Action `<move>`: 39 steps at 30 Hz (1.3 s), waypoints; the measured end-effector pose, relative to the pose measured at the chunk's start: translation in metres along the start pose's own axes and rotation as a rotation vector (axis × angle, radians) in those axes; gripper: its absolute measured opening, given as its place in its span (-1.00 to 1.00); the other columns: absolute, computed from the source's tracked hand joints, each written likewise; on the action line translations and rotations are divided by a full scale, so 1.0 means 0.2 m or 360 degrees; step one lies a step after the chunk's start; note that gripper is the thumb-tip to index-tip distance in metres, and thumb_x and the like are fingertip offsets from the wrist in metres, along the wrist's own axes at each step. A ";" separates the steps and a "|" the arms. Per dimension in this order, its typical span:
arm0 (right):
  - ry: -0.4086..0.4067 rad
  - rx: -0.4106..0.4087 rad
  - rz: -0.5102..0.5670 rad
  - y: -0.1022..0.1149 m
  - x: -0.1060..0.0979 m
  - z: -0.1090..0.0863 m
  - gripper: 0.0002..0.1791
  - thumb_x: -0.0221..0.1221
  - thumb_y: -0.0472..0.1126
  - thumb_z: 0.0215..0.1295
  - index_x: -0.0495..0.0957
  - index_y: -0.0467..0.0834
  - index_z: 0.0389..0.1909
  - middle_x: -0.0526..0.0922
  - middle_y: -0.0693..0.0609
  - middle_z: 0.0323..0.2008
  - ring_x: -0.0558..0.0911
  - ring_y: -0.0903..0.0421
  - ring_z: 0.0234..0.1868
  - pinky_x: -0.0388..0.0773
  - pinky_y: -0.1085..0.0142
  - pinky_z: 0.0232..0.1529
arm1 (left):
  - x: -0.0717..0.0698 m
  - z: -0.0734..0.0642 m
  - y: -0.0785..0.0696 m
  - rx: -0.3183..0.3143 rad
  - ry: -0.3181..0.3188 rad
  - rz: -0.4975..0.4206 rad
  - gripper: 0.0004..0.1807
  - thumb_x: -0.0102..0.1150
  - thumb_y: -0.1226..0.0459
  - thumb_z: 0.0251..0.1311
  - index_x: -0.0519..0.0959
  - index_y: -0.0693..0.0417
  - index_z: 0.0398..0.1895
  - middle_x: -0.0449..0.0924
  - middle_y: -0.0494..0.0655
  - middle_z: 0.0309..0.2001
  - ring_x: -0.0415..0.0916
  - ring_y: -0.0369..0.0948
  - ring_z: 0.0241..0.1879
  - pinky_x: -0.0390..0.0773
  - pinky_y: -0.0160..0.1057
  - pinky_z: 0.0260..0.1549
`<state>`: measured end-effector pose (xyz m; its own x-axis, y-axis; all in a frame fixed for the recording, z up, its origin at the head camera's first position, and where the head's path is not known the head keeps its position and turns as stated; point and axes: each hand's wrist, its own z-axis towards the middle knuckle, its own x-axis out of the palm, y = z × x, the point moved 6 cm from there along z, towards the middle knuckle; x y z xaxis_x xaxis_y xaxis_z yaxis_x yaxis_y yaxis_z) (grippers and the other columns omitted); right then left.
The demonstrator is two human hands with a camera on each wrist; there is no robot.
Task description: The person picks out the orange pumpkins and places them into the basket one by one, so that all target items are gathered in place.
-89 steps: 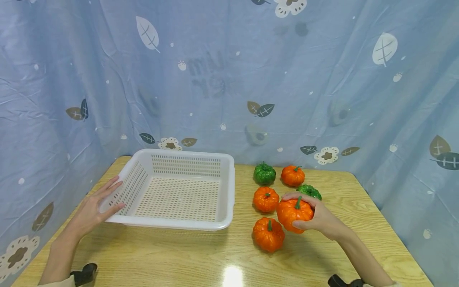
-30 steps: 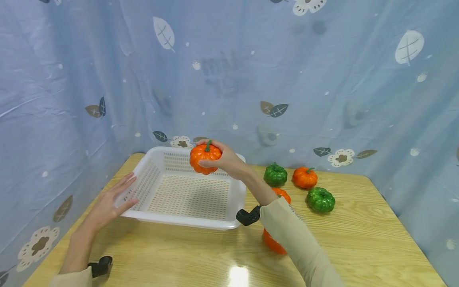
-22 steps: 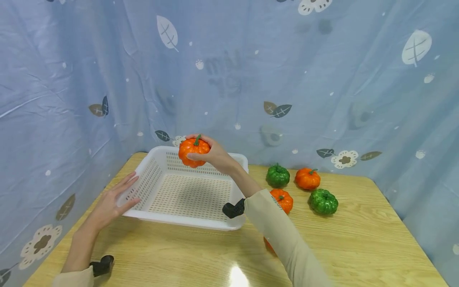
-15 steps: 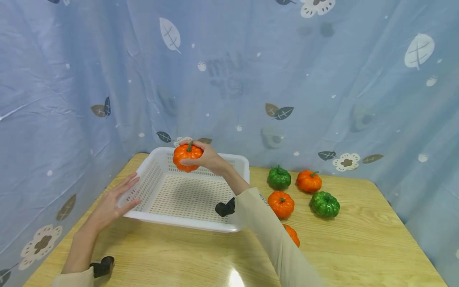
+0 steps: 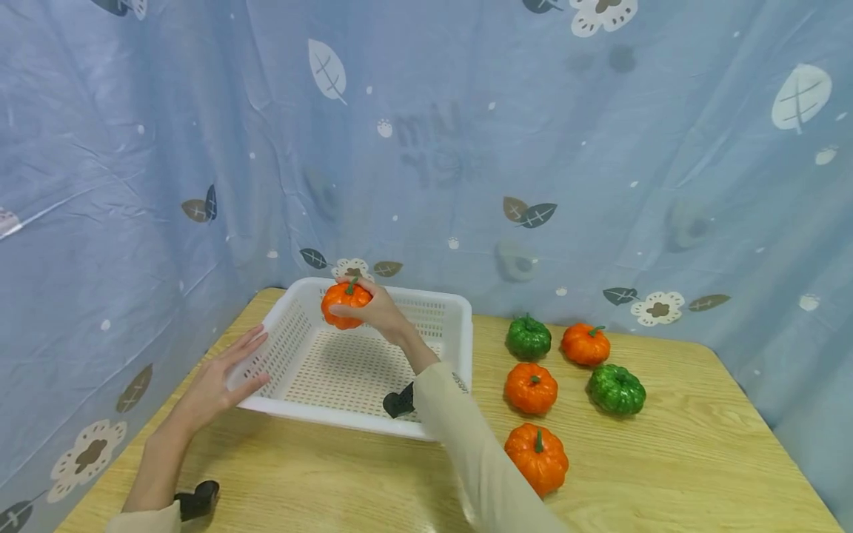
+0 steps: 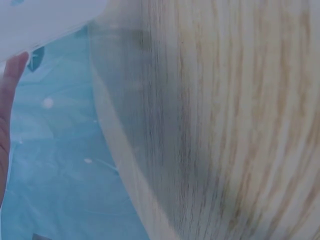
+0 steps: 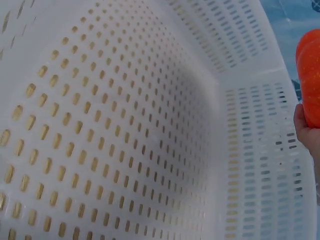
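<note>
My right hand (image 5: 384,312) grips an orange toy pumpkin (image 5: 341,302) with a green stem, thumb in front and fingers behind. Both are over the back left part of a white perforated plastic basket (image 5: 333,420). In the right wrist view the pumpkin (image 7: 310,80) shows at the right edge, beyond the basket's slotted wall (image 7: 265,160). At the basket's left rim is my left hand (image 5: 213,386), fingers extended and thumb spread apart. Its fingertips (image 6: 19,62) show at the basket's edge in the left wrist view.
On the wooden table (image 5: 320,481), right of the basket, lie several pumpkins: a green one (image 5: 529,338), another green one (image 5: 616,390), and orange ones at the back (image 5: 585,345), middle (image 5: 531,389) and front (image 5: 537,459). A blue patterned curtain (image 5: 426,148) encloses the table.
My right hand has carried the orange pumpkin from the right of the table leftward over the basket, lately lowering it slightly. The left hand stays at the rim. The head view has shifted.
</note>
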<state>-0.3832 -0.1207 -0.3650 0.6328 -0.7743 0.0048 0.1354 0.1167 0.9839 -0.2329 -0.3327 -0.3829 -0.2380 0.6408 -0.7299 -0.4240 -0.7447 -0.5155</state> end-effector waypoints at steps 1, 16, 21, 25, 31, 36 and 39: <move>-0.0020 0.0005 0.0001 -0.01 0.00 0.00 -0.40 0.26 -0.33 0.22 0.37 -0.17 0.30 0.52 0.00 0.07 0.54 0.09 -0.02 0.56 0.24 -0.04 | 0.00 0.00 0.00 0.0007 -0.0002 0.0004 -0.26 0.32 0.24 0.09 0.31 0.14 0.38 0.10 -0.02 0.46 0.09 0.33 0.31 0.10 0.41 0.10; 0.0010 0.0105 -0.0124 -0.13 0.02 0.03 -0.34 0.29 -0.45 0.10 0.37 -0.18 0.27 0.50 -0.09 0.07 0.51 0.10 -0.07 0.54 0.27 -0.07 | 0.00 0.00 -0.01 -0.0019 -0.0006 -0.0002 -0.26 0.30 0.23 0.10 0.29 0.12 0.39 0.09 -0.03 0.46 0.10 0.33 0.31 0.13 0.44 0.03; 0.0025 0.0247 -0.0444 -0.18 -0.01 0.01 -0.31 0.40 -0.33 0.04 0.45 -0.05 0.25 0.50 -0.02 0.13 0.51 0.09 0.02 0.51 0.27 -0.01 | 0.00 -0.01 -0.01 0.0002 -0.0037 0.0019 -0.27 0.31 0.25 0.08 0.33 0.12 0.37 0.12 -0.07 0.45 0.15 0.26 0.30 0.18 0.40 0.03; 0.0038 0.0259 -0.0634 -0.20 -0.04 -0.01 -0.32 0.46 -0.24 -0.02 0.50 -0.01 0.21 0.49 0.04 0.17 0.49 0.07 0.11 0.47 0.25 0.07 | 0.00 -0.01 -0.02 0.0010 -0.0044 0.0008 -0.27 0.32 0.26 0.07 0.33 0.12 0.37 0.10 -0.18 0.45 0.17 0.29 0.28 0.19 0.40 0.02; 0.0174 0.0236 -0.0966 -0.21 -0.03 -0.02 -0.29 0.49 -0.16 -0.07 0.50 -0.03 0.20 0.38 0.05 0.29 0.40 0.06 0.22 0.38 0.26 0.17 | 0.00 -0.01 -0.02 -0.0008 -0.0027 0.0019 -0.26 0.32 0.25 0.07 0.32 0.10 0.38 0.09 -0.17 0.45 0.18 0.34 0.25 0.21 0.40 0.00; 0.0244 0.0303 -0.0949 -0.24 -0.02 -0.02 -0.22 0.48 -0.22 -0.05 0.42 -0.06 0.27 0.33 0.00 0.31 0.38 0.03 0.21 0.36 0.20 0.20 | 0.00 -0.01 -0.02 0.0006 -0.0033 0.0028 -0.27 0.32 0.25 0.06 0.33 0.13 0.36 0.09 -0.15 0.44 0.20 0.37 0.22 0.20 0.42 -0.01; 0.0277 0.0353 -0.0936 -0.24 -0.02 -0.03 -0.19 0.47 -0.21 -0.05 0.39 -0.02 0.30 0.33 0.02 0.31 0.39 0.04 0.19 0.37 0.20 0.17 | 0.00 0.00 -0.02 0.0004 -0.0025 0.0032 -0.27 0.32 0.25 0.06 0.33 0.14 0.36 0.09 -0.13 0.45 0.21 0.37 0.22 0.20 0.42 -0.01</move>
<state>-0.3884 -0.1199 -0.4140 0.6177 -0.5556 -0.5565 0.3480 -0.4415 0.8270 -0.2310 -0.3298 -0.3815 -0.2600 0.6287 -0.7329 -0.4211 -0.7569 -0.4998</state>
